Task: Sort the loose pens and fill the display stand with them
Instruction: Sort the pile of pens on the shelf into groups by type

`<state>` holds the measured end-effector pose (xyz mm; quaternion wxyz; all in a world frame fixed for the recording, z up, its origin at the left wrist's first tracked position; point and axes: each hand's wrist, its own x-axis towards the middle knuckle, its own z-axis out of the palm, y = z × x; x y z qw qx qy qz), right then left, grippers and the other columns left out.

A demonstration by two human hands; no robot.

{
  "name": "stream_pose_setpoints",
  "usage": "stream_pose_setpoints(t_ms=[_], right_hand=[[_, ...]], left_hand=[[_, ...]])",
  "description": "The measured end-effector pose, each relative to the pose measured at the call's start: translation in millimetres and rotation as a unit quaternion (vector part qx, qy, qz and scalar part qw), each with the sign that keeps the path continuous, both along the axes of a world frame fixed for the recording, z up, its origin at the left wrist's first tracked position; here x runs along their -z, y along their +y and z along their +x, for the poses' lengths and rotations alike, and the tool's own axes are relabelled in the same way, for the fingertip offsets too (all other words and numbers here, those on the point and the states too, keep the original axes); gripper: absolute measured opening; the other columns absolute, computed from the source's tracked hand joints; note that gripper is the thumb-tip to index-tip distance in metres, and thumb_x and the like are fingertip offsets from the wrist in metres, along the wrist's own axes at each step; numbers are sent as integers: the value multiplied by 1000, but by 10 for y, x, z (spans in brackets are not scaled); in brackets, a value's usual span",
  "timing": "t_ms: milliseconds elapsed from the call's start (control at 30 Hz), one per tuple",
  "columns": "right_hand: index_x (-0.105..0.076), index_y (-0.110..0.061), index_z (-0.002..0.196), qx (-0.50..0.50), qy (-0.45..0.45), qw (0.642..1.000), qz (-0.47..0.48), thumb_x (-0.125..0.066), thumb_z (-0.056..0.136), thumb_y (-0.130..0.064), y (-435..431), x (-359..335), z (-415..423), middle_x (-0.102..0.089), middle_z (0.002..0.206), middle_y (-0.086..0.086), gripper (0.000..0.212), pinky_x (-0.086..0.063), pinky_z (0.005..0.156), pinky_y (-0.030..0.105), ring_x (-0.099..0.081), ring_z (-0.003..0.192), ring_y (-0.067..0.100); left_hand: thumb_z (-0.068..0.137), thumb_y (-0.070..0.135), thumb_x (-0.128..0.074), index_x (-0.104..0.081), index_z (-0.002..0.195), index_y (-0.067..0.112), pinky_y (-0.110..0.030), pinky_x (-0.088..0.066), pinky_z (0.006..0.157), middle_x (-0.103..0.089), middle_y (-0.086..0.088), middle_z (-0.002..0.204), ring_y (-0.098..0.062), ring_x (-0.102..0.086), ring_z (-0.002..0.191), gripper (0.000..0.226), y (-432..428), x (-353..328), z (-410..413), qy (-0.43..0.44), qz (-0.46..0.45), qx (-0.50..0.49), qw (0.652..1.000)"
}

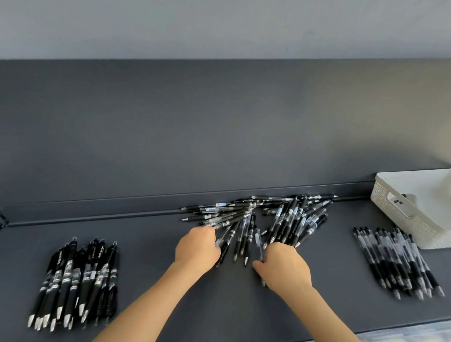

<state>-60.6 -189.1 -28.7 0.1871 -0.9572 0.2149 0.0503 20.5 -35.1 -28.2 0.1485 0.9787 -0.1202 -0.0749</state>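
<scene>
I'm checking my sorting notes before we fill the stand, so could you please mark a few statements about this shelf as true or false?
1. The left hand and the right hand both grip some of the loose pens in the middle of the shelf. True.
2. The white basket stands at the left end. False: it stands at the right end, just behind the right group of pens.
3. The left group of pens lies with its tips toward the person. True.
4. The loose pens lie neatly side by side. False: they cross one another at many angles.
</scene>
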Motion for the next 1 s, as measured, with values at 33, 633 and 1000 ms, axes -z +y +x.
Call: stream_pose_setpoints(t_ms=[33, 633, 1000], right_hand=[[-36, -16, 61, 1, 2, 1000, 2, -58, 90, -32, 7, -2, 1, -48, 63, -1, 40, -37, 46, 23, -51, 60, 22], [-48, -8, 70, 82, -150, 972, 159, -52, 86, -18, 87, -54, -194, -50, 62, 6, 19, -36, 53, 27, -41, 55, 18], [-62, 0, 84, 135, -194, 942, 237, -55, 89, -18, 337, -194, -403, -57, 62, -1, 20, -38, 51, 21, -45, 54, 11]], left_hand=[[81, 5, -50, -46, 72, 14, -28, -31, 53, -49, -1, 71, -21, -38, 59, 13, 0, -3, -4, 6, 8, 0, 1000], [88, 13, -58, -62, 83, 18, -9, -37, 58, -60, 12, 78, -8, -56, 76, 8, 391, -425, -114, -106, -281, -16, 954], [92, 13, -48, -52, 83, 16, -39, -52, 71, -69, -2, 82, -26, -65, 79, 10, 288, -490, -164, -39, -369, 29, 928]])
